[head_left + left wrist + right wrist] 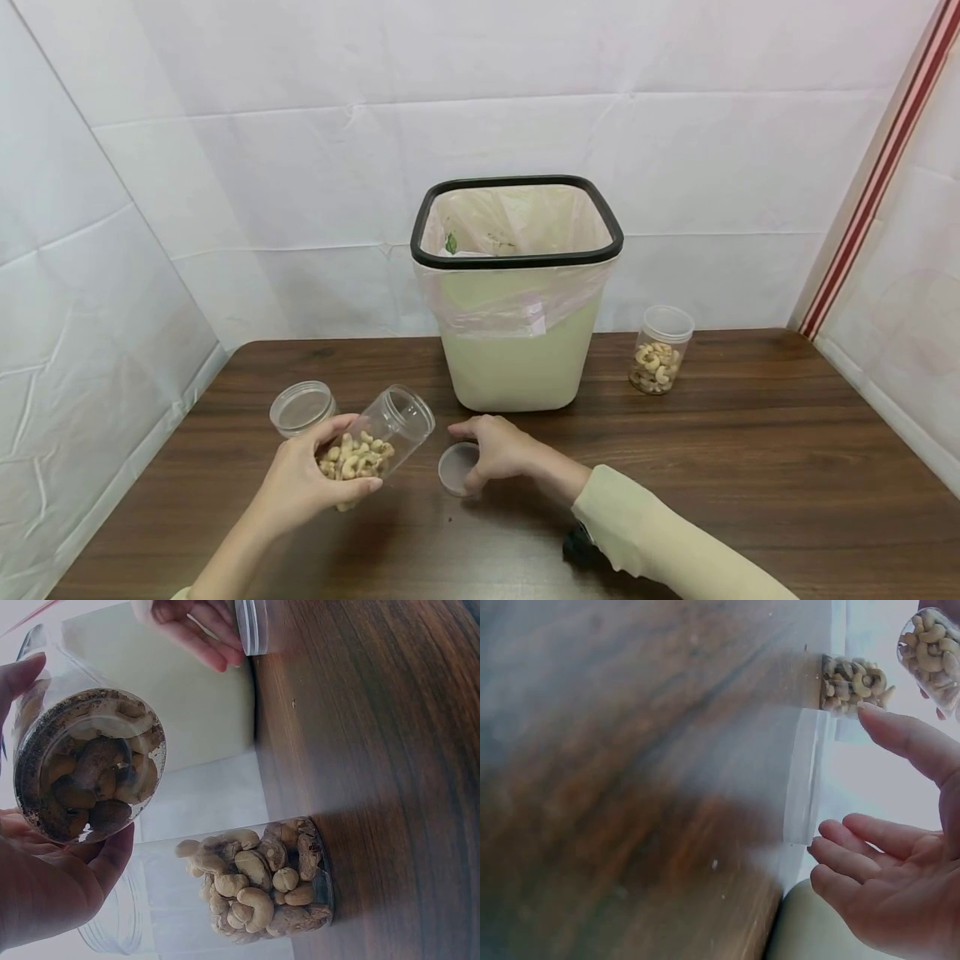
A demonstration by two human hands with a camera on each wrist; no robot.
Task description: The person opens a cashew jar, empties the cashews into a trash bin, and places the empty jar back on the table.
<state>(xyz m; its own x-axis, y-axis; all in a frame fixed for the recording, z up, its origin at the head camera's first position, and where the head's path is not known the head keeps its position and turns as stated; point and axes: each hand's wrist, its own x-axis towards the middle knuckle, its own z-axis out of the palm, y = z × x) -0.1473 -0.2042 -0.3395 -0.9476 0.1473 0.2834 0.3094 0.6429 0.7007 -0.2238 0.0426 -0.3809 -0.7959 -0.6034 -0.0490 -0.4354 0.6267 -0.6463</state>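
left hand gripping tilted cashew jar, right hand by lid

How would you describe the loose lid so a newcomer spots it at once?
Start at the black-rimmed trash bin at the back of the wooden table. Nearer the viewer, just left of the right hand, the round, translucent lid lies flat. Unlike the tilted cashew jar in the left hand, it is only a shallow disc.
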